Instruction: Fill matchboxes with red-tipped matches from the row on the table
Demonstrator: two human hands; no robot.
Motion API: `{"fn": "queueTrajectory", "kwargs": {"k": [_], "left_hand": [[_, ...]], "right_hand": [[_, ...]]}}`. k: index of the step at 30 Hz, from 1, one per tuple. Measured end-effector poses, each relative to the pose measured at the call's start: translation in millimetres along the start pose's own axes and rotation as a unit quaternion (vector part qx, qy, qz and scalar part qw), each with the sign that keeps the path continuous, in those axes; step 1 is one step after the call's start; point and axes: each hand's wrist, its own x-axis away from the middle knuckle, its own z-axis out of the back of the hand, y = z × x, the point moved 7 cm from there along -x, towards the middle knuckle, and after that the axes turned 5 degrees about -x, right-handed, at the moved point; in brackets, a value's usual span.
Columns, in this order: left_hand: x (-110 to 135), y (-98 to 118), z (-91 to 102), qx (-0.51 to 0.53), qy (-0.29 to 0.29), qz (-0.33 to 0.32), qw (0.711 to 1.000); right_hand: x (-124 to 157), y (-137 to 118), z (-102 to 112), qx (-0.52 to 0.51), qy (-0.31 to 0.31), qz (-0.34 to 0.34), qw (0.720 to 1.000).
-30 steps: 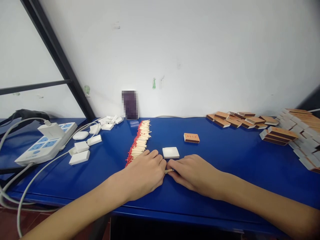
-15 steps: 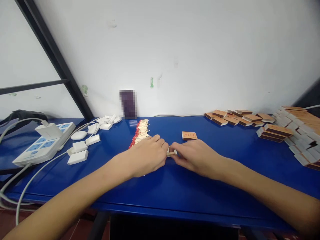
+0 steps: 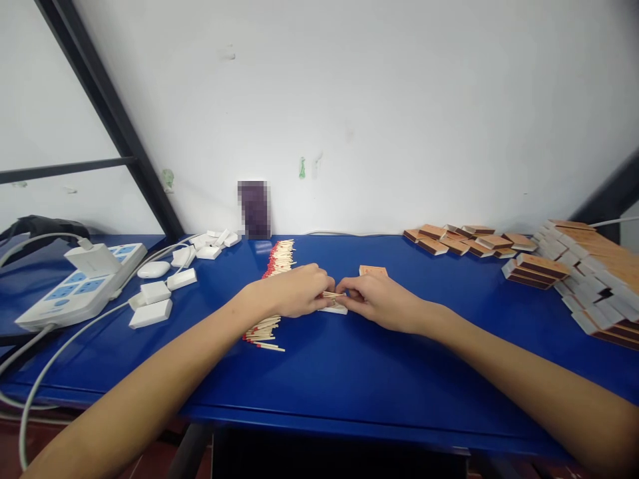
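Note:
A few matches (image 3: 331, 295) lie sideways between my hands, above a small white matchbox tray (image 3: 341, 310) on the blue table. My left hand (image 3: 305, 291) pinches their left end, its fingers largely hidden behind its back. From the other side, the thumb and forefinger of my right hand (image 3: 382, 303) close on the right end. A long row of loose matches (image 3: 264, 328) with red heads runs beneath my left wrist. Just behind my right hand is an orange matchbox (image 3: 372, 271), partly covered by it.
Orange matchboxes (image 3: 456, 241) lie in a loose pile at the back right, near a large stack (image 3: 594, 273) on the far right. A power strip (image 3: 82, 286), cables and white adapters (image 3: 154, 293) occupy the left. A blurred dark rectangle (image 3: 254, 209) leans against the wall.
Both hands have shifted slightly, uncovering more of the white tray and the near end of the match row. My right hand now covers part of the orange matchbox.

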Motion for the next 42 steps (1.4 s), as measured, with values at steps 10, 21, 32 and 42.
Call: {"fn": "queueTrajectory", "kwargs": {"k": [10,21,32,42], "left_hand": [[12,-7,14.0,0.024,0.071,0.003,0.997],[19,-12,12.1,-0.024,0.042,0.032,0.998],[127,21,15.4,0.040,0.142,0.142,0.979],[156,14,-21.8,0.110,0.231,0.175,0.951]], "right_hand": [[4,-4,12,-0.010,0.085,0.022,0.996],[9,-8,1,-0.080,0.044,0.021,0.996],[23,-39,-12,-0.074,-0.015,0.074,0.994],[27,-47,-18,-0.100,-0.039,0.065,0.992]]}}
